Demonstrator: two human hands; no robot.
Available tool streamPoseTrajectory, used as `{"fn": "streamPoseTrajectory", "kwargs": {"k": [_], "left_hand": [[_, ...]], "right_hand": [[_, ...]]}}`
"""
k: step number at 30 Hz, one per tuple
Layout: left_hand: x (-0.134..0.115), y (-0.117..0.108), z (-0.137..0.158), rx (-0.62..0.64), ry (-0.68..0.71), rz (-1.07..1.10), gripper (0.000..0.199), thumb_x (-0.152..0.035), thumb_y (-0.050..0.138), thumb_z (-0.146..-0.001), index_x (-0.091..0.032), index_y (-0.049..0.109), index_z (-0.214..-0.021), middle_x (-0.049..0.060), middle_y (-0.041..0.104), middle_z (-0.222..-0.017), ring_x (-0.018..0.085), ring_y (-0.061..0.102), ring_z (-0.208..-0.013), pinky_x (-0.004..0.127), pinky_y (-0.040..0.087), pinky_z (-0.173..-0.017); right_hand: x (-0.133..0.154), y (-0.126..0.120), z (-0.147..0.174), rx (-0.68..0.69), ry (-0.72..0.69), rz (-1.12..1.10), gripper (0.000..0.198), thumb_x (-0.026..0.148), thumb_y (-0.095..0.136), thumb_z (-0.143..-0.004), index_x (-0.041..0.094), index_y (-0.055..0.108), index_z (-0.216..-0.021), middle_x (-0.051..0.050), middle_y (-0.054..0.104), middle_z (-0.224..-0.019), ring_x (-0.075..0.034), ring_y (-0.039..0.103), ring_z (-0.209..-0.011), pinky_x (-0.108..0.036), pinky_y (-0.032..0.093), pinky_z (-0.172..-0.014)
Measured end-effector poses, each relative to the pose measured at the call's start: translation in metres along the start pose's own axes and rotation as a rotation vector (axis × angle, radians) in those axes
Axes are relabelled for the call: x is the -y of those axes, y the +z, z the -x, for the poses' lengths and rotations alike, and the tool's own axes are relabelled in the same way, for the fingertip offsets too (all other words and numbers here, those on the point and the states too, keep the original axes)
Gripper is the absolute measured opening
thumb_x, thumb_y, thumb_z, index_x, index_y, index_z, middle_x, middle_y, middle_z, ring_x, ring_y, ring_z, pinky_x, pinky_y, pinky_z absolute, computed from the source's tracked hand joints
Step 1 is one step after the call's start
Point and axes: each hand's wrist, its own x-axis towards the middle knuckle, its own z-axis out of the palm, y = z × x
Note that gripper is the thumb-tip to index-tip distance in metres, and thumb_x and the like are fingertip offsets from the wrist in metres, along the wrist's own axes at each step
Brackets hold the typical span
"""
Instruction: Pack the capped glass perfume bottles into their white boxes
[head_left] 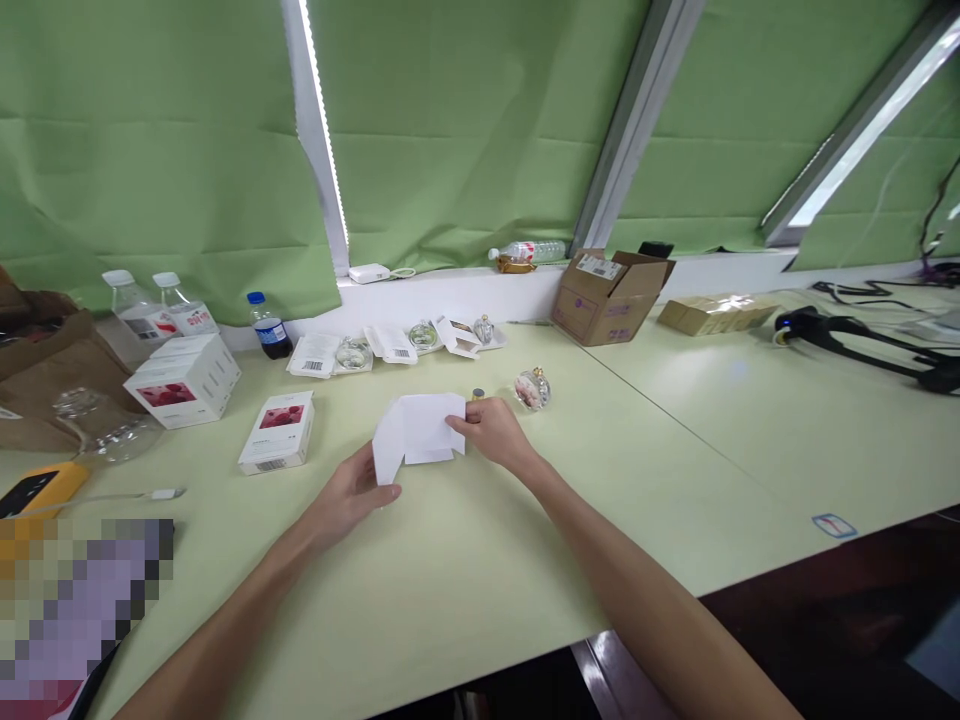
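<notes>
Above the middle of the table I hold a white folded card (431, 425), with creased flaps like an unfolded box piece. My left hand (356, 490) grips its left flap, thumb in front and fingers behind. On the right edge, my right hand (491, 430) pinches the card between thumb and fingers. Just behind my right hand stands a small item with a grey top (478, 394), partly hidden. A round glass bottle with a gold top (532, 388) lies to the right. Left of the card is a white box with a red picture (279, 432).
Opened white packs with clear round bottles (352, 352) line the back. White boxes (187, 380), a dark drink bottle (268, 325) and a clear jar (101, 425) are left. A cardboard box (611, 297), gold boxes (716, 313) and a black headband-like device (862, 340) are right.
</notes>
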Motion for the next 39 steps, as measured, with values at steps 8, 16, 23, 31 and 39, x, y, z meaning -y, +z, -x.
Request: {"fn": "streamPoseTrajectory", "kwargs": {"k": [8,16,23,31,39], "left_hand": [[0.011,0.022,0.0,-0.065,0.085,-0.089,0.062,-0.037,0.06,-0.08,-0.024,0.038,-0.137,0.009,0.042,-0.143,0.028,0.04,-0.13,0.04,0.035,-0.104],[0.012,0.025,0.001,-0.106,0.063,-0.162,0.067,-0.039,0.061,-0.08,-0.024,0.035,-0.139,0.01,0.04,-0.144,0.029,0.034,-0.134,0.044,0.03,-0.107],[0.015,0.021,0.002,-0.073,0.107,-0.135,0.071,-0.039,0.063,-0.079,-0.026,0.032,-0.141,0.008,0.036,-0.147,0.027,0.033,-0.135,0.042,0.029,-0.11],[0.014,0.018,0.002,-0.065,0.125,-0.113,0.068,-0.041,0.064,-0.078,-0.026,0.037,-0.138,0.009,0.039,-0.145,0.029,0.036,-0.133,0.043,0.031,-0.109],[0.013,0.017,0.002,-0.045,0.11,-0.119,0.068,-0.038,0.063,-0.08,-0.025,0.035,-0.14,0.01,0.038,-0.146,0.029,0.034,-0.134,0.044,0.03,-0.11]], "right_hand": [[0.004,0.002,0.002,-0.018,0.005,0.016,0.042,0.034,0.053,-0.076,0.02,0.032,-0.042,0.005,0.019,-0.053,-0.01,0.016,-0.053,-0.025,0.017,-0.048],[0.004,0.002,0.002,-0.015,0.014,0.02,0.044,0.037,0.053,-0.077,0.02,0.036,-0.04,0.005,0.021,-0.051,-0.01,0.017,-0.052,-0.024,0.019,-0.048],[0.006,0.004,0.003,-0.025,0.019,0.038,0.044,0.038,0.052,-0.077,0.02,0.035,-0.041,0.005,0.022,-0.051,-0.011,0.018,-0.053,-0.024,0.018,-0.048],[0.004,0.003,0.003,-0.009,0.012,0.04,0.045,0.039,0.051,-0.078,0.02,0.029,-0.043,0.005,0.021,-0.052,-0.01,0.017,-0.052,-0.024,0.018,-0.048],[0.011,0.004,0.007,0.016,-0.025,0.137,0.048,0.044,0.048,-0.084,0.019,0.037,-0.045,0.004,0.031,-0.045,-0.01,0.02,-0.047,-0.026,0.018,-0.049]]}}
